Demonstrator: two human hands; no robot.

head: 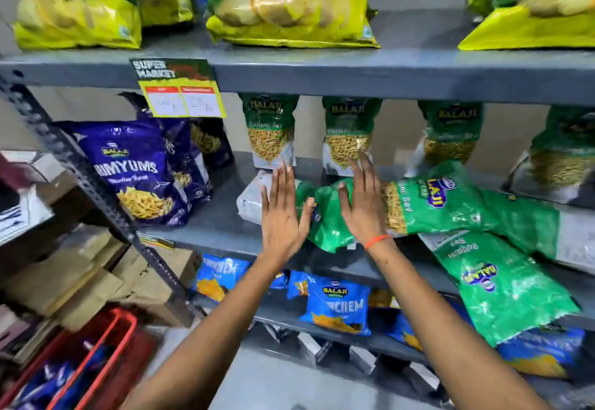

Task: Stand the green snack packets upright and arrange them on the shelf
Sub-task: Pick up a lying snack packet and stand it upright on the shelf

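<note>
The fallen green Balaji Ratlami Sev packet lies flat on the grey middle shelf, its long axis running left to right, the white end to the left and the printed name reading sideways. Its glossy film is crumpled, with a clear window showing yellow sev. A second fallen green packet lies beside it to the right, tilted, its lower end hanging past the shelf's front edge over the tier below.

Behind them, four green packets stand upright along the back wall: one behind my left hand, one behind my right, and two more further right. Gaps of bare wall separate the standing packets.

My left hand is raised with fingers straight and spread, gripping nothing, in front of the packet's white end. My right hand is likewise flat and released, its palm over the packet; I cannot tell whether it presses the film. An orange thread circles the right wrist.

A strip of bare shelf lies open to the left, bounded by purple Yumyums packets. A supermarket price tag hangs from the upper shelf edge. Yellow chip bags sit above; blue packets fill the tier below. A red basket stands at lower left.
</note>
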